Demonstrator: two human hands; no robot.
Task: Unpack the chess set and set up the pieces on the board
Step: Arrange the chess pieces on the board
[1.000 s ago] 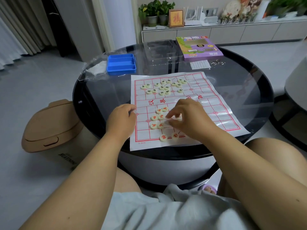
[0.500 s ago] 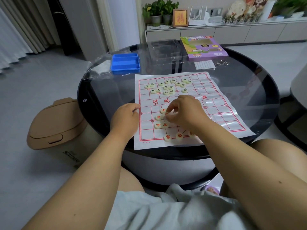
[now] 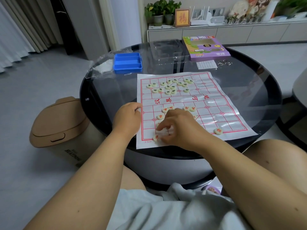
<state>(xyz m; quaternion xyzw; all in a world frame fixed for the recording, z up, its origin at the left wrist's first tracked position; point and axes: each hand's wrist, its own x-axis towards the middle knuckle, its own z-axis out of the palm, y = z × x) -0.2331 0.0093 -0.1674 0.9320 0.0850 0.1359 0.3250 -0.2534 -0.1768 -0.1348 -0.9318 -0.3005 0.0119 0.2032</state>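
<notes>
Left of centre, tan bin (image 3: 58, 128) on floor beside round glass desk (image 3: 265, 90). Blue tray (image 3: 127, 62) upper centre. Left hand (image 3: 127, 118) loosely curled, resting on left edge of paper board (image 3: 229, 113), holding nothing. Right hand (image 3: 179, 128) pinches red-marked piece (image 3: 162, 131) at board's near-left corner. Green-marked pieces (image 3: 169, 87) clustered at far side. Purple box (image 3: 206, 47) upper right.

Counts: 1 board (image 3: 216, 103); 1 blue tray (image 3: 127, 63); 1 purple box (image 3: 206, 47); 1 bin (image 3: 61, 125); about 16 green pieces (image 3: 167, 87); red pieces (image 3: 218, 131) partly hidden, at least 7.
</notes>
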